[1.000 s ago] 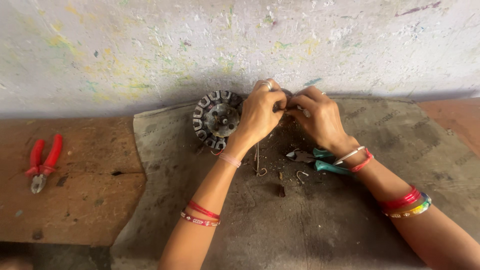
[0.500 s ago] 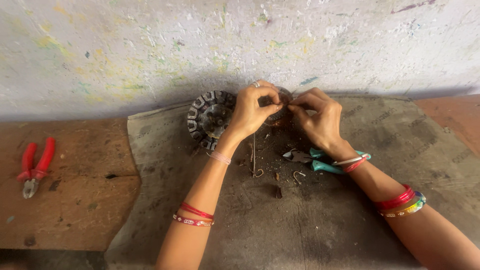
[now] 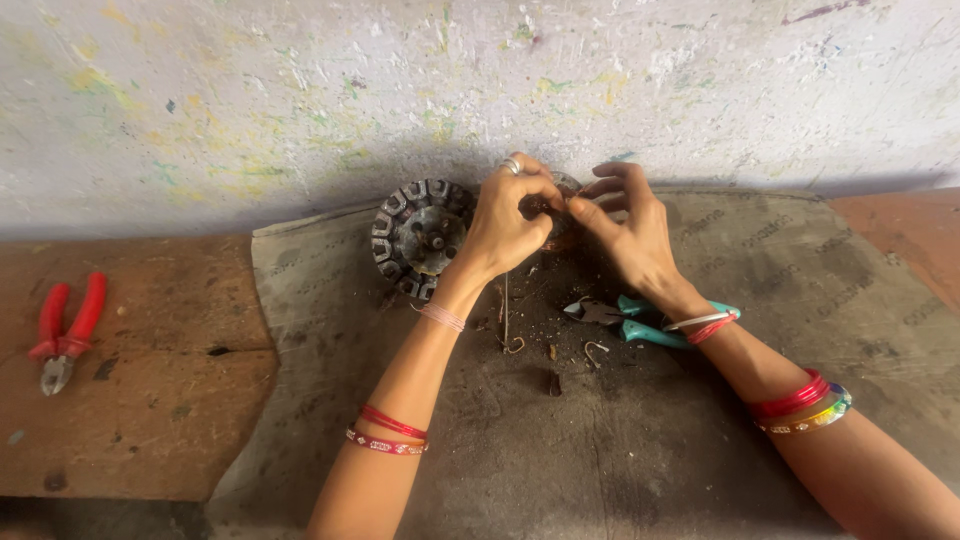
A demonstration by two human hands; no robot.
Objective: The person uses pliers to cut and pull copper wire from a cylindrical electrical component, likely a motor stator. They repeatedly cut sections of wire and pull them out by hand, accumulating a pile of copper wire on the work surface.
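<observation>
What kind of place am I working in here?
Likely a small repair workshop: a worn wooden bench with a grimy mat against a paint-flecked wall, red pliers, teal pliers, and a round slotted motor part beside the left hand and right hand.

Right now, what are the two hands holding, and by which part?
Both hands, left hand and right hand, pinch something small between their fingertips beside the round metal motor part; what it is cannot be told.

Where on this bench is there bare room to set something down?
Free: the wooden board right of the red pliers, and the grey mat between the forearms. Crowded: around both hands, with the motor part, teal pliers and wire bits.
</observation>
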